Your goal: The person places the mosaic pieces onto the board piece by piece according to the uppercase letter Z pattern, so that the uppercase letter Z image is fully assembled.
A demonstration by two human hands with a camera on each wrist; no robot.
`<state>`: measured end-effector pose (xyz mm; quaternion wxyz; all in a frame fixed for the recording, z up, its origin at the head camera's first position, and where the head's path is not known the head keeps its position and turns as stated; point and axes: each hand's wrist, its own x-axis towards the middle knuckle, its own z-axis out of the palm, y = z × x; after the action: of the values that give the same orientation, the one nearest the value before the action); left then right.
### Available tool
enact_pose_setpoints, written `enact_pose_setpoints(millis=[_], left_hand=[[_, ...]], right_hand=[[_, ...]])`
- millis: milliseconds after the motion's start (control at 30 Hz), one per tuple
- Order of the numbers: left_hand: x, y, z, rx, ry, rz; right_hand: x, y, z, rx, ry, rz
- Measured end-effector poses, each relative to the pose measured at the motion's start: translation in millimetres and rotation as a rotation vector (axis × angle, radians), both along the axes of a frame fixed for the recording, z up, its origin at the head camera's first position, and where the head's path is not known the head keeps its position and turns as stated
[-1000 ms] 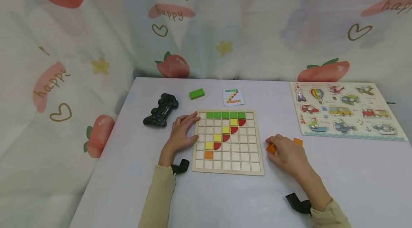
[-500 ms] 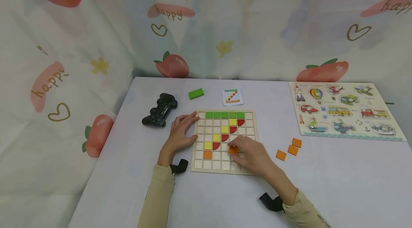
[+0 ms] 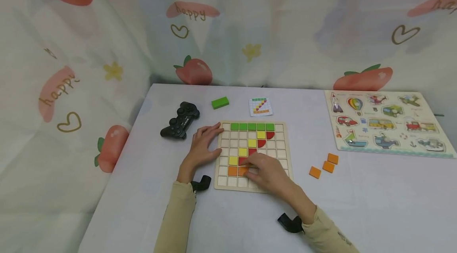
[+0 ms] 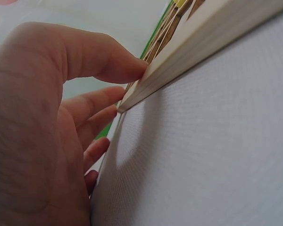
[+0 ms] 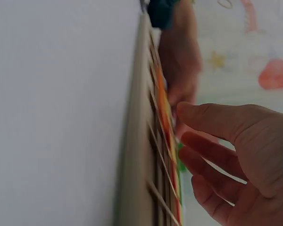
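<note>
A wooden grid board (image 3: 222,182) lies on the white table with green, yellow, red and orange pieces in its cells. My left hand (image 3: 201,148) rests at its left edge; in the left wrist view the thumb (image 4: 125,68) touches the wooden side, fingers extended. Over the lower middle is my right hand (image 3: 269,173), thumb and fingertips at an orange square tile (image 3: 242,171) that lies beside another orange tile (image 3: 232,171). The right wrist view shows a gap between thumb and fingers (image 5: 205,146) with nothing held. The hand covers several cells.
Loose orange tiles (image 3: 315,172) lie right of the board. Behind it are a pattern card (image 3: 260,107) and a green block (image 3: 220,102). A black game controller (image 3: 180,120) sits at the left, a vehicle puzzle board (image 3: 389,142) at the back right.
My right hand has carried an orange tile from the loose ones at the right to the board, and it now sits right of the first orange tile. The left hand has stayed put.
</note>
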<state>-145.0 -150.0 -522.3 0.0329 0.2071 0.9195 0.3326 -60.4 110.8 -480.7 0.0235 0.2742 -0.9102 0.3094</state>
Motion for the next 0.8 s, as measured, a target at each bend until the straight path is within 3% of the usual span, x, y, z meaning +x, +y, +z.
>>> enact_pose_setpoints(millis=[233,333,533,800], left_hand=[[0.8,1.2,-0.7,-0.010,0.008,0.003],[0.8,1.6,0.0,-0.007,0.006,0.001],[0.9,0.9,1.3,-0.009,0.010,-0.001],[0.7,0.2,-0.6,-0.005,0.013,-0.012]], right_hand=[[1.0,79,13.3,0.056,0.000,-0.255],[10.5,116,18.8,0.111,-0.062,-0.314],[29.2,155,20.8,0.183,-0.168,-0.309],[26.3,150,16.6,0.167,-0.081,-0.279]])
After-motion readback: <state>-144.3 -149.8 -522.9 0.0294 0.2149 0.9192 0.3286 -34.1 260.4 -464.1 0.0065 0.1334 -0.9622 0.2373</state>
